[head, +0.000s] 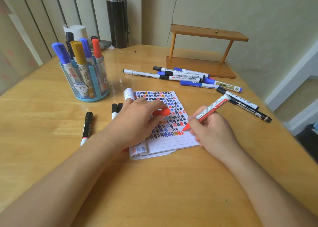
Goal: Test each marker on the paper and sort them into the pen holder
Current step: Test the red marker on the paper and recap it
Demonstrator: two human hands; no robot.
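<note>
My right hand (213,130) grips an uncapped red marker (212,106), its tip touching the lined notepad (172,140) beside the newest red mark. My left hand (137,122) rests on the notepad and holds the marker's red cap (163,113) between its fingers. Rows of blue, black, red and gold test marks cover the pad's upper part. A clear pen holder (84,79) with a blue base stands at the back left and holds several markers with blue, gold, red and black caps. Several loose markers (185,76) lie behind the pad.
Three black-capped markers (86,127) lie left of the pad. More black markers (247,106) lie at the right near the table's edge. A wooden stand (203,54) sits at the back right, and a dark bottle (117,17) stands behind the holder.
</note>
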